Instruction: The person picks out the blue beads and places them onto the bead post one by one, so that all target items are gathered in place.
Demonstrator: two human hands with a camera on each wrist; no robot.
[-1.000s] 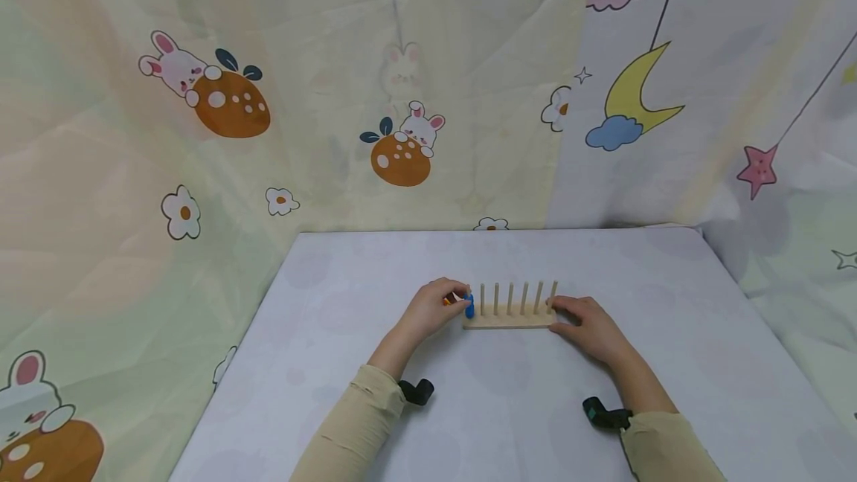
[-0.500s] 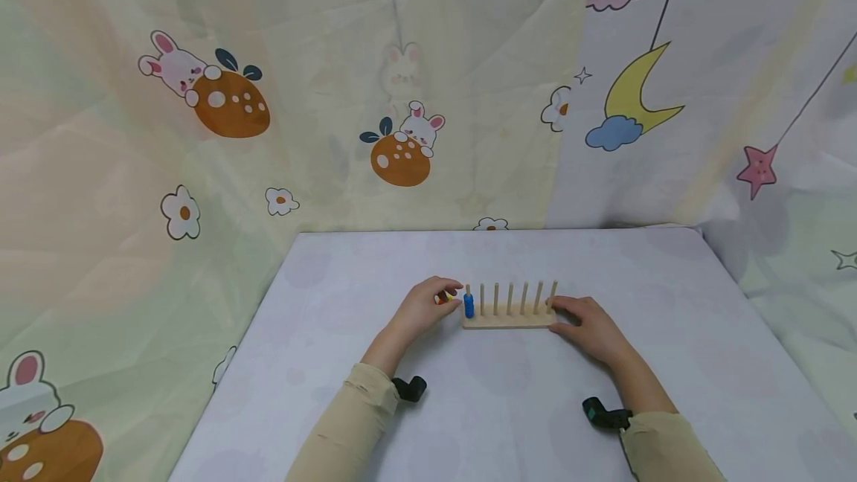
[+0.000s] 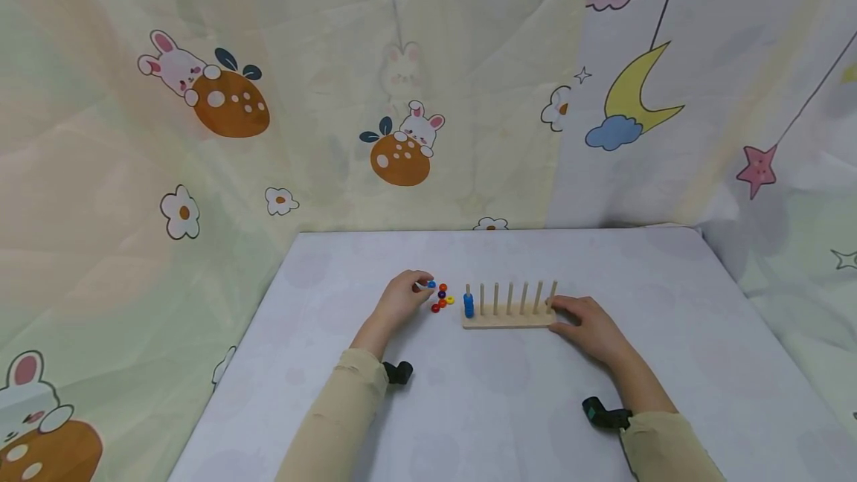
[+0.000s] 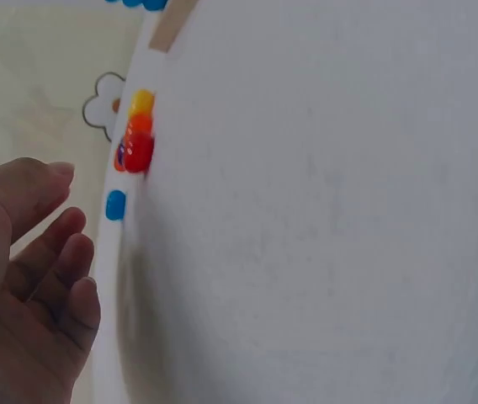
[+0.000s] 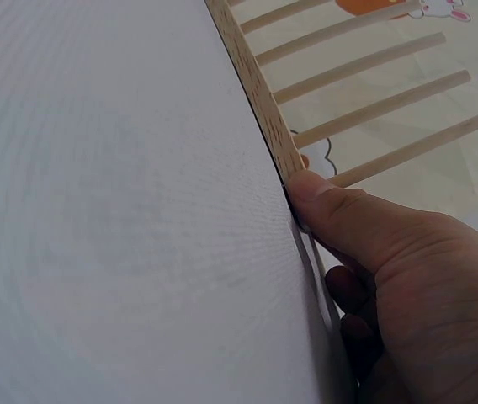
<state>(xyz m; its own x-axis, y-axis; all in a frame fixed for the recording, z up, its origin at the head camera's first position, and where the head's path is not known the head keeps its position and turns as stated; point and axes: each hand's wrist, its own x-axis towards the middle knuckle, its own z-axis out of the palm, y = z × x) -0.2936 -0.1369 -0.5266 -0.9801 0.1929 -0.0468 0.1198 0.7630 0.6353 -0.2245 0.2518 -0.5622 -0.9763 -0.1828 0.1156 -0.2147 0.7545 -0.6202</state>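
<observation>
A wooden peg board (image 3: 509, 323) with a row of upright pegs stands on the table. Blue beads (image 3: 469, 306) are stacked on its leftmost peg. My right hand (image 3: 592, 327) grips the board's right end, its thumb (image 5: 310, 187) against the front edge in the right wrist view. Left of the board, my left hand (image 3: 402, 296) hovers by a loose blue bead (image 4: 115, 204); in the left wrist view thumb and fingers stand apart, with nothing between them. Loose red, orange, purple and yellow beads (image 3: 443, 303) lie between that hand and the board.
The table (image 3: 509, 407) has a pale cloth. Behind it hangs a printed curtain (image 3: 321, 140) with rabbits, flowers and a moon. A black wrist camera (image 3: 399, 373) sits at the left cuff, another black camera (image 3: 605, 415) at the right.
My left hand has drawn away leftward from the blue beads on the leftmost peg, uncovering the loose beads on the table. The right hand and board have stayed in place.
</observation>
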